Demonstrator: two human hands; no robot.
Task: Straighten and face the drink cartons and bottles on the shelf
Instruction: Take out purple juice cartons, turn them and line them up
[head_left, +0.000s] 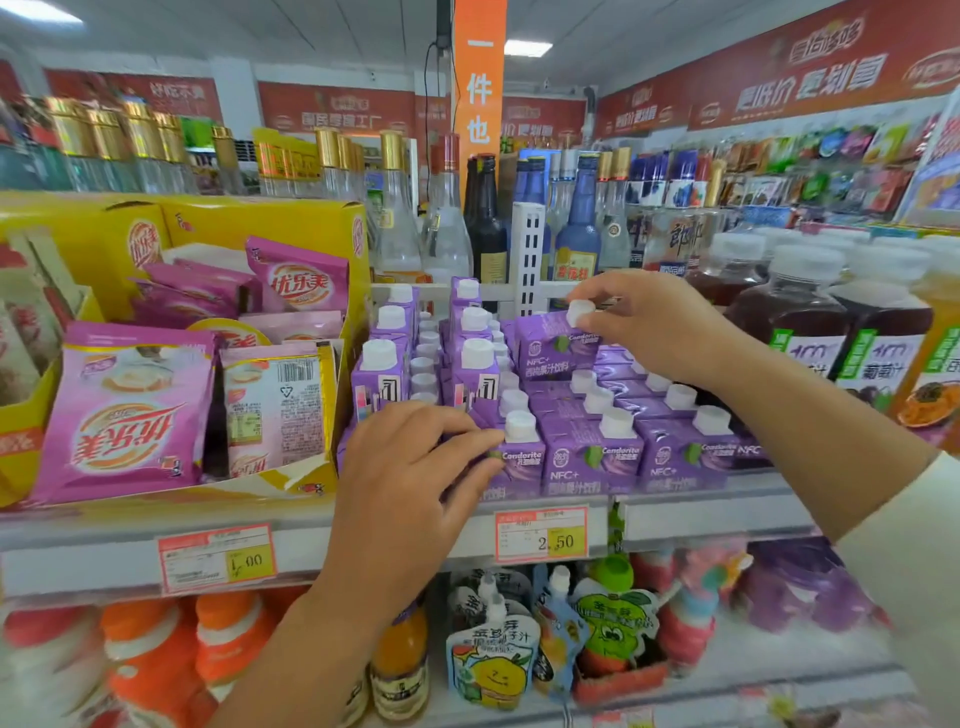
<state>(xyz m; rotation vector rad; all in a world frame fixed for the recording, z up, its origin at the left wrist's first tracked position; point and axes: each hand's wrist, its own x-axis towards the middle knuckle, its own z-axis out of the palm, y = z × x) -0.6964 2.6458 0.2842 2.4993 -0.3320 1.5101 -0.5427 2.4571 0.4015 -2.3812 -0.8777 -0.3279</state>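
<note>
Facing half done: front purple cartons (592, 457) aligned; 11 o'clock rows (384, 374) sideways. Right hand (654, 327) pinches raised carton (558, 348) cap; left hand (415, 467) fingers grasp front-left carton (522, 460).

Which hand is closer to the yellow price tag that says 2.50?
The left. The left hand rests on the front-row purple cartons, just up and left of the 2.50 tag. The right hand is higher and farther back, pinching a raised carton's white cap.
</note>
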